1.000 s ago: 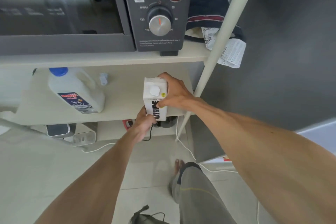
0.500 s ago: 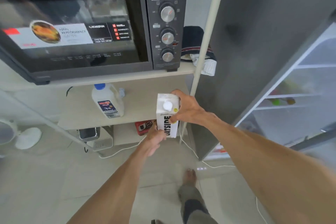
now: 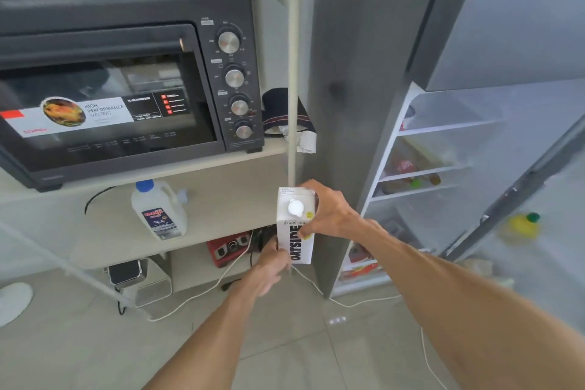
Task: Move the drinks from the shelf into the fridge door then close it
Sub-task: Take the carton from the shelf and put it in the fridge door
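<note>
A white Oatside carton [image 3: 294, 225] with a round white cap is held upright in front of the shelf's right post. My right hand [image 3: 332, 215] grips its top right side. My left hand [image 3: 269, 269] holds its lower left corner from below. A white milk jug [image 3: 158, 212] with a blue cap stands on the middle shelf [image 3: 221, 218], left of the carton. To the right the fridge [image 3: 443, 168] stands open, its door [image 3: 538, 215] swung out at the far right with a yellow bottle [image 3: 522, 225] in it.
A dark oven [image 3: 120, 98] fills the upper shelf. The shelf's pale post [image 3: 292, 73] rises just behind the carton, next to the grey fridge side [image 3: 354, 104]. White cables [image 3: 202, 291] trail on the tiled floor below. Small items sit on the lowest shelf.
The carton has come off the shelf and moved right toward the fridge, still in both hands. The view has lifted and swung right, showing more of the open fridge.
</note>
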